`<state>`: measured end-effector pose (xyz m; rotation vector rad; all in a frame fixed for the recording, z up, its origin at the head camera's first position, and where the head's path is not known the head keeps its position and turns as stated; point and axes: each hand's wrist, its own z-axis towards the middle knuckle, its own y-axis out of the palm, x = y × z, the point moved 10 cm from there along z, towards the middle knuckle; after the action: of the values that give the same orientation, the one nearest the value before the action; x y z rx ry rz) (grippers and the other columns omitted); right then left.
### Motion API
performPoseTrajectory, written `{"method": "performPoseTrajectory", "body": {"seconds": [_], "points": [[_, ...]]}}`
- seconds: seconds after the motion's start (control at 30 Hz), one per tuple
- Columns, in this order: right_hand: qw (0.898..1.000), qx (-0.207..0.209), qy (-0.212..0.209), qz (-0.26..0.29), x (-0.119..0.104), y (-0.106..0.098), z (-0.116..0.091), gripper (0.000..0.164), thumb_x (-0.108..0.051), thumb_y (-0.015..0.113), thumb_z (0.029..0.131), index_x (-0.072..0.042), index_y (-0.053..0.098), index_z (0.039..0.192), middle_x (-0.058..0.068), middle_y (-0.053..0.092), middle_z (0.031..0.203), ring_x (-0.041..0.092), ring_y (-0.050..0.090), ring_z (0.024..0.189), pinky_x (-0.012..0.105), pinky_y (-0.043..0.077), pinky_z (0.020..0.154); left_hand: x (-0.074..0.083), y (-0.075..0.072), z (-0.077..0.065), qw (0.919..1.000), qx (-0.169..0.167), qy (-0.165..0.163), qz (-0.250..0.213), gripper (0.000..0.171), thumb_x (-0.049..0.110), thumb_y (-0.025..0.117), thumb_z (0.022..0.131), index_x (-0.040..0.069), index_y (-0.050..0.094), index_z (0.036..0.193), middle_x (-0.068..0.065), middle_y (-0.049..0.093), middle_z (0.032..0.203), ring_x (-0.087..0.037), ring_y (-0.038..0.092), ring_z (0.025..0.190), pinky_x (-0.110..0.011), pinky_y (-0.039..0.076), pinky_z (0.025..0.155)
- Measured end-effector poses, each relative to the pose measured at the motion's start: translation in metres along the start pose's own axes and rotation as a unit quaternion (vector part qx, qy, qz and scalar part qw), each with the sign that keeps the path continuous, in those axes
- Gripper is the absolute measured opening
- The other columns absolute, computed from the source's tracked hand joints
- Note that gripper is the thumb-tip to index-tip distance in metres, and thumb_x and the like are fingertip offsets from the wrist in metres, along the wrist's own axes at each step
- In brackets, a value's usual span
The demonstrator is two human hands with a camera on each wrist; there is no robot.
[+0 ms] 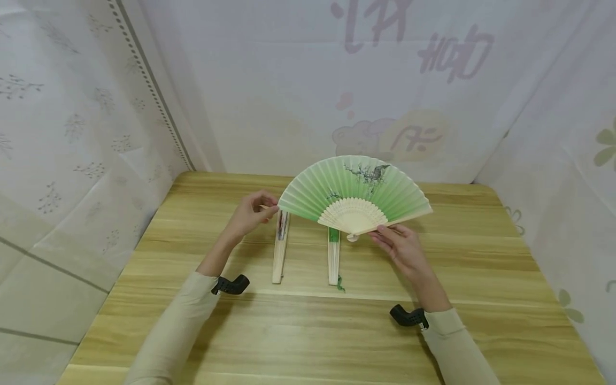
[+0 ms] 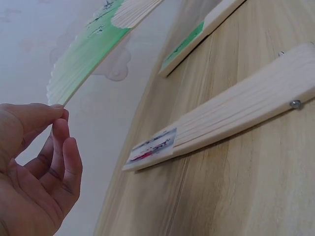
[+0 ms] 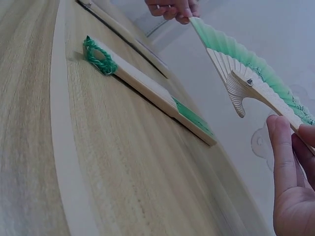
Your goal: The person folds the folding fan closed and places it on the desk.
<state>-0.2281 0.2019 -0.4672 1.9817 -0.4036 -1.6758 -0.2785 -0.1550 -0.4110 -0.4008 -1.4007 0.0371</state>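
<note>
A green folding fan (image 1: pixel 353 192) is spread wide above the table, its leaf printed with a bird and branches. The left hand (image 1: pixel 252 214) pinches the fan's left corner between thumb and forefinger, as the left wrist view also shows. At the other side, the right hand (image 1: pixel 400 247) grips the right guard stick near the pivot. Below lie two folded fans: a closed fan with a white and red print (image 1: pixel 280 248) near the left hand, and a closed green fan (image 1: pixel 333 256) with a green cord (image 3: pixel 101 59) at its pivot end.
The wooden table (image 1: pixel 289 331) carries both closed fans near its middle. Pale printed cloth (image 1: pixel 269 80) hangs behind the table and at both sides. Black wrist mounts (image 1: pixel 233 284) sit at the sleeve cuffs.
</note>
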Motion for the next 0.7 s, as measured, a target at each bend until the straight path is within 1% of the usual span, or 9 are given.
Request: {"method": "performPoseTrajectory", "body": {"seconds": [0.1, 0.2, 0.3, 0.43, 0.5, 0.6, 0.7], "points": [[1.0, 0.005, 0.001, -0.005, 0.002, 0.0, 0.002, 0.018, 0.003, 0.057, 0.102, 0.006, 0.065, 0.118, 0.021, 0.069, 0.108, 0.03, 0.071, 0.101, 0.038, 0.051, 0.094, -0.003, -0.002, -0.001, 1.0, 0.003, -0.004, 0.0, 0.017, 0.004, 0.07, 0.097, -0.005, 0.066, 0.111, -0.021, 0.067, 0.102, -0.045, 0.063, 0.083, -0.037, 0.057, 0.068], [1.0, 0.009, 0.004, -0.008, 0.004, 0.0, 0.004, 0.019, 0.002, 0.057, 0.103, 0.007, 0.064, 0.119, 0.022, 0.069, 0.11, 0.031, 0.07, 0.103, 0.04, 0.049, 0.096, -0.003, -0.005, -0.002, 1.0, 0.008, 0.0, -0.001, 0.018, 0.005, 0.071, 0.097, -0.006, 0.066, 0.111, -0.023, 0.066, 0.101, -0.039, 0.064, 0.08, -0.034, 0.057, 0.067], [1.0, 0.011, 0.006, -0.014, 0.006, 0.003, 0.006, 0.021, 0.001, 0.058, 0.102, 0.009, 0.062, 0.121, 0.022, 0.068, 0.111, 0.032, 0.07, 0.103, 0.041, 0.049, 0.097, -0.003, -0.008, -0.004, 0.9999, 0.017, 0.001, -0.002, 0.019, 0.005, 0.071, 0.097, -0.006, 0.065, 0.111, -0.024, 0.066, 0.101, -0.034, 0.064, 0.078, -0.036, 0.058, 0.067], [0.999, 0.016, 0.01, -0.025, 0.007, 0.007, 0.007, 0.025, -0.001, 0.06, 0.102, 0.011, 0.058, 0.123, 0.021, 0.069, 0.11, 0.031, 0.07, 0.102, 0.04, 0.05, 0.096, -0.004, -0.011, -0.005, 0.9997, 0.024, -0.004, -0.005, 0.017, 0.005, 0.07, 0.097, -0.005, 0.066, 0.111, -0.023, 0.066, 0.1, -0.035, 0.064, 0.077, -0.04, 0.058, 0.068], [0.999, 0.019, 0.011, -0.03, 0.008, 0.008, 0.008, 0.027, -0.002, 0.061, 0.102, 0.013, 0.056, 0.125, 0.021, 0.069, 0.11, 0.031, 0.07, 0.102, 0.039, 0.05, 0.095, -0.003, -0.012, -0.005, 0.9996, 0.025, -0.004, -0.009, 0.017, 0.004, 0.07, 0.097, -0.005, 0.066, 0.111, -0.022, 0.065, 0.1, -0.038, 0.064, 0.078, -0.042, 0.058, 0.069], [0.999, 0.018, 0.009, -0.043, 0.008, 0.009, 0.01, 0.031, -0.002, 0.06, 0.102, 0.015, 0.053, 0.127, 0.021, 0.068, 0.11, 0.032, 0.07, 0.103, 0.04, 0.05, 0.096, -0.002, -0.012, -0.006, 0.9995, 0.03, -0.002, -0.012, 0.016, 0.003, 0.069, 0.097, -0.006, 0.065, 0.111, -0.022, 0.065, 0.101, -0.042, 0.062, 0.079, -0.036, 0.058, 0.067], [0.998, 0.018, 0.005, -0.058, 0.007, 0.012, 0.012, 0.034, -0.002, 0.06, 0.102, 0.017, 0.051, 0.128, 0.022, 0.068, 0.111, 0.034, 0.069, 0.105, 0.04, 0.051, 0.095, -0.003, -0.013, -0.006, 0.9992, 0.038, -0.004, -0.014, 0.017, 0.003, 0.068, 0.098, -0.007, 0.064, 0.111, -0.021, 0.063, 0.102, -0.043, 0.062, 0.08, -0.031, 0.056, 0.066]]}}
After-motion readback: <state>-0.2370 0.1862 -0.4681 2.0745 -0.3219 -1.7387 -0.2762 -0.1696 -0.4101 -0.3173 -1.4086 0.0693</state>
